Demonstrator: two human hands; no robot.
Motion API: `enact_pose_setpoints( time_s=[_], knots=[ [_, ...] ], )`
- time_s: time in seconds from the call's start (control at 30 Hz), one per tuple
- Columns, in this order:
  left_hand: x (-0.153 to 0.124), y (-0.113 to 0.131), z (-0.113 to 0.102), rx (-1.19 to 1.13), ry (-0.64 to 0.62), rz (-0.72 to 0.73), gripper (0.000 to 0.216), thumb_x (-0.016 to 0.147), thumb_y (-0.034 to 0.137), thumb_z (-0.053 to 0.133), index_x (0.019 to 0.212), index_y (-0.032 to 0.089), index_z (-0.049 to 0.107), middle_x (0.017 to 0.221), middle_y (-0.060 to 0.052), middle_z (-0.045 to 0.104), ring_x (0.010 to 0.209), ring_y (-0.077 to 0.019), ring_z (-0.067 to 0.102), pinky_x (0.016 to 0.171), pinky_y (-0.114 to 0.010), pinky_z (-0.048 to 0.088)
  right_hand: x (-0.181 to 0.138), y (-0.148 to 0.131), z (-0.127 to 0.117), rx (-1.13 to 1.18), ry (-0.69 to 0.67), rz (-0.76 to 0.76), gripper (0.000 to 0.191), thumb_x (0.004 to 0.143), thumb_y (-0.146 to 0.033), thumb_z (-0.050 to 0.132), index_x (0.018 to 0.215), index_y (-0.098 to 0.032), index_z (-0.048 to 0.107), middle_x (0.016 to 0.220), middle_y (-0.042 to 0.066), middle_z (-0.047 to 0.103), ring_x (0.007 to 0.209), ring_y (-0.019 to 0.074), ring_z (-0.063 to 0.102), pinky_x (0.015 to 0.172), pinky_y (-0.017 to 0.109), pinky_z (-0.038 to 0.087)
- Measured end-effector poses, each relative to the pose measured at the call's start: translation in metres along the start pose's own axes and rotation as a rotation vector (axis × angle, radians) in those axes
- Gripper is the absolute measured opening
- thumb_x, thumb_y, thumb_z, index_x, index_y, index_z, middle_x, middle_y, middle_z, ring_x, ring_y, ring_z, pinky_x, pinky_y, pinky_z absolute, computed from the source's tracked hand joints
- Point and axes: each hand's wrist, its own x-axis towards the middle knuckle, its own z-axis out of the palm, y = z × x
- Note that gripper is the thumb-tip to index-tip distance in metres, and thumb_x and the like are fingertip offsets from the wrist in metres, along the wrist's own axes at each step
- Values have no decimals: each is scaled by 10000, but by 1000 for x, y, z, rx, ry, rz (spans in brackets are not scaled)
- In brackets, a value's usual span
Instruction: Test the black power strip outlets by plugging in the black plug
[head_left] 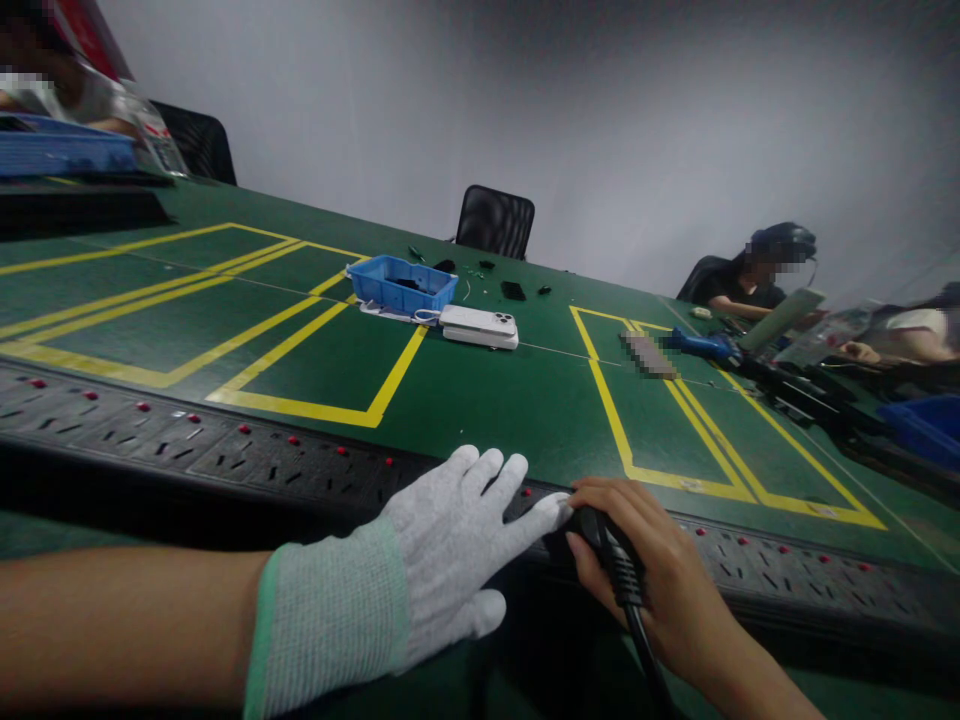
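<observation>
My left hand (457, 540), in a white knit glove, lies flat with its fingers spread on the long black power strip (225, 450) at the table's near edge. Its forefinger reaches towards my bare right hand (645, 570). That hand is closed round a black plug (600, 530) with a ribbed cable (637, 620), and the plug sits at a socket of the strip. The cable trails down towards me.
The green table (487, 390) carries yellow tape lines. A blue tray (401, 283) and a white phone (480, 325) lie in its middle. Black chairs stand behind. Other people sit at the far right and far left, with tools and blue bins (922, 420).
</observation>
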Motion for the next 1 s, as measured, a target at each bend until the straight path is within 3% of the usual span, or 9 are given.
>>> enact_pose_setpoints(
  time_s=[0.3,0.67,1.0],
  knots=[
    [1,2,1,12,2,-12,726,872,473,445,1451,232,78,1423,-160,317,1295,-334,296,1030,-493,252,0,0,2,-11,22,-6,202,819,-162,509,1013,-216,526,1015,68,594,954,201,561,821,354,475],
    [10,-3,19,4,-6,-9,796,819,507,502,1443,247,84,1446,-167,250,1287,-340,299,1018,-536,238,2,-2,0,-9,45,-12,183,825,-179,507,1000,-215,544,992,69,610,928,201,577,803,355,488],
    [10,6,27,80,20,-46,818,809,432,546,1439,220,70,1434,-192,262,1295,-371,282,1031,-579,198,1,0,7,-80,108,12,144,834,-287,577,956,-211,568,951,67,626,878,199,587,756,337,490]
  ],
)
